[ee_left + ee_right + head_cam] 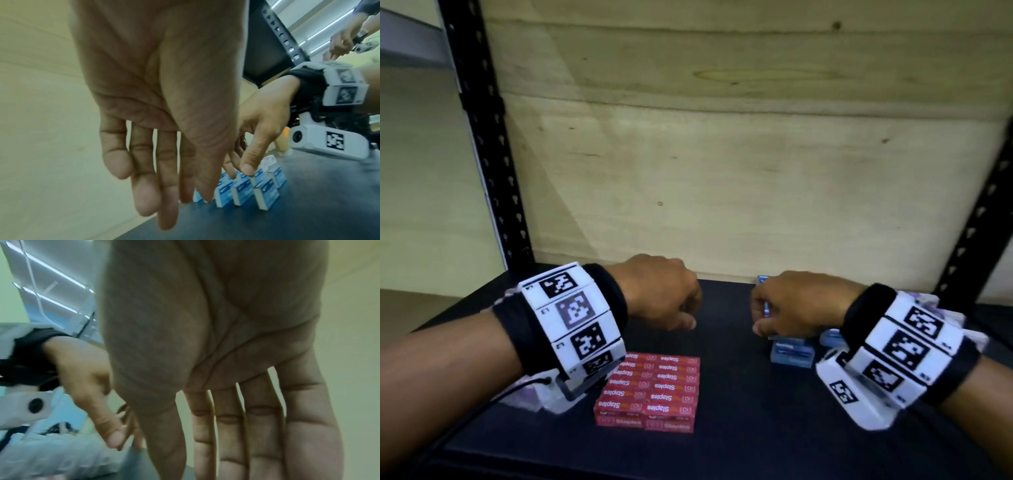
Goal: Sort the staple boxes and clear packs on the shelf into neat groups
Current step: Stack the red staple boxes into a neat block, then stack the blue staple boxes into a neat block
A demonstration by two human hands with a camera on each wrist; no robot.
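1. Head view: at the far left, behind the left wristband, crinkled clear packs (525, 399) were partly seen on the dark shelf (739, 445); what they held could not be made out.
2. The left hand (659, 291) was held above the shelf with its fingers straight and loosely spread, as shown from the left wrist (144, 162); nothing was gripped. It was probably kept free, ready for the next pack or box.
3. Nearer the middle, the red staple boxes (649, 390) were found packed flat in a tight block of two columns, edges flush, labels up; this group was judged finished.
4. The right hand (798, 305) was lowered over the blue staple boxes (791, 354). Its thumb tip (247, 169) was seen touching the top edge of one upright blue box (254, 180), apparently to steady or square it; whether the box was pinched could not be told, since the right wrist view showed only straight fingers (255, 426).
5. The blue boxes were stood on edge in close rows (242, 193), presumably so that the set stayed compact.
6. At the far right, more clear packs (941, 313) were glimpsed behind the right wristband, contents unclear.
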